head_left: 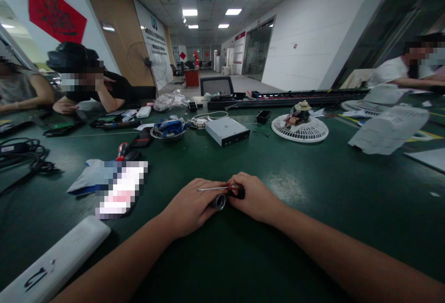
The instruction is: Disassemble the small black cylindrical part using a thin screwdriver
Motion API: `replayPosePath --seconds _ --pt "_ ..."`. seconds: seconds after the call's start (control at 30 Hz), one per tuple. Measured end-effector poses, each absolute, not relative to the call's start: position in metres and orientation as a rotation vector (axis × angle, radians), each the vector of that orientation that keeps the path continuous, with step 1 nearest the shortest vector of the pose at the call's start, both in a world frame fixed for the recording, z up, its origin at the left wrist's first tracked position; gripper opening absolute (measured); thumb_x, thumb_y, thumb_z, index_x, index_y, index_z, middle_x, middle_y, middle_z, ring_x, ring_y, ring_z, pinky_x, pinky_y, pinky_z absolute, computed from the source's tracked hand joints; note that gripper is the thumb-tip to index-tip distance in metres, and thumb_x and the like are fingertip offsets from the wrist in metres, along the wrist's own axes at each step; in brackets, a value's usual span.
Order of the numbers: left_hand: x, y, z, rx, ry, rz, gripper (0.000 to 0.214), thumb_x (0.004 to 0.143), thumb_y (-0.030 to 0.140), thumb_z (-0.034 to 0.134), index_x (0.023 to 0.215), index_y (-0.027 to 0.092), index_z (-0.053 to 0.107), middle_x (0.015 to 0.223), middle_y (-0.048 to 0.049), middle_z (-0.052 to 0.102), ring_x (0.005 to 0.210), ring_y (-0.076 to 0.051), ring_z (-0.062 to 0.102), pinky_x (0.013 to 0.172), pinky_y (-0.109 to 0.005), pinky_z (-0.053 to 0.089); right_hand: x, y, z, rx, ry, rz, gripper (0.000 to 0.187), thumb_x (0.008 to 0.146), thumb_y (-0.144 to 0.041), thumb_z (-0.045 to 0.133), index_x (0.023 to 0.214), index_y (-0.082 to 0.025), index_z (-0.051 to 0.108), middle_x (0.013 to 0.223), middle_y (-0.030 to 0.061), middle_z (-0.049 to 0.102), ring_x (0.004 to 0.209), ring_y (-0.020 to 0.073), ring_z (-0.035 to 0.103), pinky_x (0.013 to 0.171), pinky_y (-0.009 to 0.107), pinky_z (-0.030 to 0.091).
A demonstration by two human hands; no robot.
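Observation:
My left hand (193, 205) is closed around a small metal cylinder (219, 202), whose round open end faces me; the rest of it is hidden by my fingers. In my right hand (253, 196) is a screwdriver (237, 191) with a dark red and black handle. Its thin shaft points left and crosses over the fingers of my left hand. Both hands are close together just above the green table (222, 266). Past them lies a grey optical disc drive (226, 129).
A white fan grille (299, 129) and a white plastic housing (389, 129) are on the right. Further left are a metal bowl (169, 137) of blue items, a red-handled tool (122, 151), black cables (26, 154) and a long white case (57, 261). Other people sit at both sides.

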State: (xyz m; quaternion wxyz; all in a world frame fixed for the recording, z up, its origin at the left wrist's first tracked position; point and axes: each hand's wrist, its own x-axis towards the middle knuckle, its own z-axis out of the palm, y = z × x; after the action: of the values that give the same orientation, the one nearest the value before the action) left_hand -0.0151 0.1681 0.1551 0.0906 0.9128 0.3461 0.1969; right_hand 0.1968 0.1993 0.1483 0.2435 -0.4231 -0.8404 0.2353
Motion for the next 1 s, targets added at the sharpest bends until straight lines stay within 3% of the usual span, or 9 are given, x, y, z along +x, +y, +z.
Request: replayPosePath --seconds 0.23,0.4,0.6,0.87,1.0 --pt "-0.015 0.171 0.151 2.635 1.328 0.59 0.039 0.091 0.017 0.054 0.129 0.025 0.051 0.122 -0.0057 0.06 0.107 -0.022 0.057 0.09 -0.039 0.045 0.199 0.201 0.151 -1.116 -2.065 0.778 0.006 0.078 -0.017 0.066 0.08 -0.019 0.061 0.078 0.0001 0.064 0.069 0.0144 0.058 0.065 0.028 0.045" --pt "-0.014 0.171 0.15 2.58 1.373 0.617 0.041 0.091 0.022 0.057 0.131 0.023 0.048 0.114 -0.0064 0.063 0.102 -0.022 0.059 0.088 -0.039 0.045 0.2 0.198 0.152 -0.903 -1.955 0.858 0.027 0.076 -0.017 0.068 0.065 -0.02 0.043 0.094 0.0042 0.067 0.081 0.0161 0.062 0.067 0.028 0.048" --pt "-0.014 0.168 0.153 2.55 1.39 0.646 0.024 0.084 0.025 0.066 0.105 0.021 0.057 0.095 -0.0036 0.066 0.088 -0.021 0.061 0.083 -0.036 0.047 0.199 0.193 0.152 -0.858 -2.009 0.912 0.029 0.077 -0.018 0.067 0.063 -0.02 0.042 0.088 0.0038 0.071 0.073 0.0147 0.063 0.064 0.028 0.048" --pt "-0.016 0.169 0.152 2.691 1.163 0.609 0.02 0.088 0.026 0.062 0.106 0.021 0.057 0.101 -0.0047 0.067 0.091 -0.021 0.06 0.084 -0.037 0.045 0.197 0.194 0.155 -0.925 -2.013 0.868 0.032 0.071 -0.018 0.072 0.063 -0.02 0.041 0.082 0.0009 0.063 0.069 0.0127 0.056 0.062 0.026 0.044" --pt "-0.017 0.17 0.149 2.762 1.061 0.612 0.029 0.089 0.02 0.059 0.117 0.022 0.054 0.111 -0.0056 0.067 0.099 -0.02 0.061 0.089 -0.038 0.044 0.195 0.191 0.154 -1.039 -2.066 0.997 0.018 0.072 -0.02 0.07 0.073 -0.019 0.052 0.069 -0.0031 0.054 0.06 0.0114 0.049 0.055 0.024 0.039"
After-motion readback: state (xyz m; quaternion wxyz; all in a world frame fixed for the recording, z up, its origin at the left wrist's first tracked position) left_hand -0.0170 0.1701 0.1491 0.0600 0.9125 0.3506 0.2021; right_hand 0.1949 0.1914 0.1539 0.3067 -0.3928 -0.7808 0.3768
